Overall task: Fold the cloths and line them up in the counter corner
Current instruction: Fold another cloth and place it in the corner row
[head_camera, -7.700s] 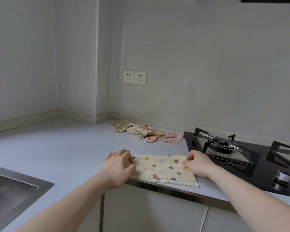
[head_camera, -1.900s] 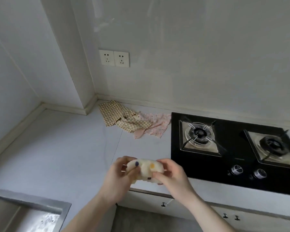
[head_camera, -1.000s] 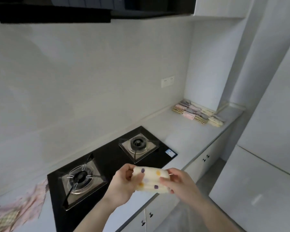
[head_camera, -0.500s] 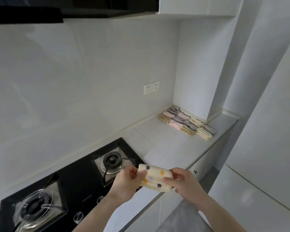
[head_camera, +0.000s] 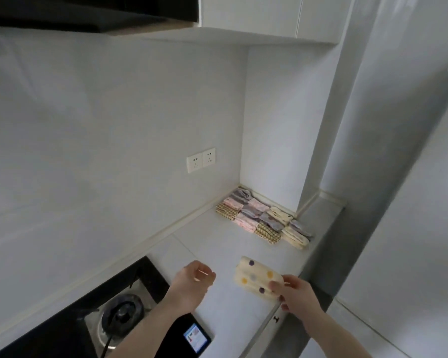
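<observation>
My right hand [head_camera: 294, 293] grips one end of a folded cream cloth with coloured dots [head_camera: 254, 276], held above the white counter [head_camera: 217, 244]. My left hand [head_camera: 194, 279] hovers to the left of the cloth, apart from it, fingers loosely curled and holding nothing. In the far counter corner lie several folded cloths in rows [head_camera: 261, 218]: checked, pink, grey and cream ones, side by side against the wall.
A black gas hob [head_camera: 114, 313] with one burner fills the lower left, under my left forearm. Two wall sockets [head_camera: 201, 160] sit above the counter. A wall column [head_camera: 329, 177] bounds the corner on the right; cabinet and hood hang overhead.
My left hand has let go of the dotted cloth and moved left. Only my right hand holds it now. The view has swung further right, bringing the row of folded cloths closer.
</observation>
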A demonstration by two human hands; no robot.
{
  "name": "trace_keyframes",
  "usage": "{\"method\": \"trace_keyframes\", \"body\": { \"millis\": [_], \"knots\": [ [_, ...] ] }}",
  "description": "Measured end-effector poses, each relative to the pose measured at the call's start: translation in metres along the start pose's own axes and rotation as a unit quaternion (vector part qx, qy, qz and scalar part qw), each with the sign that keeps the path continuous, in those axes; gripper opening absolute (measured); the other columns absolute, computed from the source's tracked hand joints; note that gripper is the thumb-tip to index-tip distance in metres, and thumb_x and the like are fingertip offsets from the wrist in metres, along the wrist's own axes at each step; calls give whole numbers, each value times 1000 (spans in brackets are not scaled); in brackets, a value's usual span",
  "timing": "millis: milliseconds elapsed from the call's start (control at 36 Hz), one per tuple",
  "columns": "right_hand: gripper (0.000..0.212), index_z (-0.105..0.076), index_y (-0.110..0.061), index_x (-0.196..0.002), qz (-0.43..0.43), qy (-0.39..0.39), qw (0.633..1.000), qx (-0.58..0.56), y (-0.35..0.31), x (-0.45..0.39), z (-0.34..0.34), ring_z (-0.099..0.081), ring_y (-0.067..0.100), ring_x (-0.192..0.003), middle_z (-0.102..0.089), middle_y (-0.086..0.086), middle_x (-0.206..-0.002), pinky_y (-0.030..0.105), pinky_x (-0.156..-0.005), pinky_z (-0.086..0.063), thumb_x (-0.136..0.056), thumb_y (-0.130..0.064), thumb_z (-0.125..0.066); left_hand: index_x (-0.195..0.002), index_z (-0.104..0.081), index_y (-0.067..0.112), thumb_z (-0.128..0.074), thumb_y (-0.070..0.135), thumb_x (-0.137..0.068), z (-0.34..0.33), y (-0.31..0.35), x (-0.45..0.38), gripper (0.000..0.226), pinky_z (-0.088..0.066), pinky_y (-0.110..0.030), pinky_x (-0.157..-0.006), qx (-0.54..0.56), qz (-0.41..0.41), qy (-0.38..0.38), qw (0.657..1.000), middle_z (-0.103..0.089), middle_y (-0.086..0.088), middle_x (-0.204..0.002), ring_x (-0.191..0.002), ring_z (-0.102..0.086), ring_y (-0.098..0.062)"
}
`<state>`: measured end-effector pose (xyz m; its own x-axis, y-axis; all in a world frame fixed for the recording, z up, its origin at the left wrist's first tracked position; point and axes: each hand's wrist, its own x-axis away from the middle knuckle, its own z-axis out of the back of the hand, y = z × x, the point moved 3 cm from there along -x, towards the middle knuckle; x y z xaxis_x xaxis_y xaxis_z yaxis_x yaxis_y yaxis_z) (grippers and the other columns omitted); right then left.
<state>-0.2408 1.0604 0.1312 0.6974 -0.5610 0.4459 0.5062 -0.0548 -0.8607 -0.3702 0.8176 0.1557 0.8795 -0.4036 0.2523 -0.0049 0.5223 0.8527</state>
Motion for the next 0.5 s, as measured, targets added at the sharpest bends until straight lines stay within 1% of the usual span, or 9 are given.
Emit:
{"method": "trace_keyframes", "body": {
  "millis": [56,139,222,278,306,361,417,444,500],
  "knots": [
    [13,-71,-13,-98,-38,18,999,-32,5,-23,7,-60,20,-71,-69,8,-81,30,-64,-51,-89,-22,-74,-92,-67,25,-71,33,-90,-2,0,-19,10,-57,-36,-78,-23,7,-4,1000,-72,0,-94,-82,-70,-19],
    [18,-70,-10,-103,-79,38,994,-69,9,-61,17,-58,23,-73,-67,11,-85,32,-65,-50,-90,-22,-75,-95,-66,27,-70,36,-90,-2,3,-44,10,-55,-30,-75,-55,12,-10,998,-71,3,-95,-85,-69,-18],
    [16,-64,-8,-101,-111,65,988,-82,12,-97,24,-58,24,-80,-65,14,-92,34,-69,-50,-93,-19,-71,-97,-65,27,-69,33,-92,2,7,-62,9,-52,-26,-68,-67,13,-6,998,-69,5,-98,-87,-68,-18],
    [18,-58,-7,-104,-133,79,985,-77,13,-122,29,-59,25,-84,-65,13,-96,35,-72,-51,-94,-18,-69,-98,-64,28,-68,33,-93,4,9,-77,8,-51,-23,-68,-76,13,-1,997,-67,7,-101,-88,-66,-14],
    [18,-55,-9,-105,-139,87,984,-74,14,-135,33,-59,26,-87,-64,13,-97,36,-74,-51,-95,-17,-68,-98,-64,29,-68,33,-93,3,9,-83,8,-51,-23,-70,-77,17,0,997,-67,7,-101,-89,-65,-13],
    [20,-55,-8,-108,-153,100,981,-61,20,-161,40,-60,27,-90,-64,13,-100,36,-71,-51,-95,-16,-67,-99,-63,30,-67,33,-93,0,8,-94,8,-52,-26,-70,-75,32,-3,997,-66,7,-103,-89,-67,-18],
    [22,-59,-4,-112,-168,109,978,-52,27,-188,48,-60,29,-91,-64,15,-104,36,-67,-52,-94,-14,-67,-100,-63,30,-67,33,-93,-5,7,-103,8,-52,-25,-66,-77,48,-4,996,-66,7,-104,-90,-68,-22],
    [24,-60,-2,-113,-176,112,977,-51,29,-201,52,-60,30,-92,-63,16,-106,38,-70,-54,-94,-14,-67,-100,-63,30,-67,33,-93,-7,7,-108,9,-51,-23,-65,-79,53,-2,995,-66,8,-103,-90,-68,-22],
    [29,-60,-1,-118,-195,115,973,-54,31,-227,59,-61,33,-95,-63,17,-107,42,-82,-57,-94,-15,-68,-100,-64,30,-68,33,-93,-10,9,-120,8,-50,-21,-64,-83,61,8,995,-67,8,-102,-88,-68,-20]
  ]
}}
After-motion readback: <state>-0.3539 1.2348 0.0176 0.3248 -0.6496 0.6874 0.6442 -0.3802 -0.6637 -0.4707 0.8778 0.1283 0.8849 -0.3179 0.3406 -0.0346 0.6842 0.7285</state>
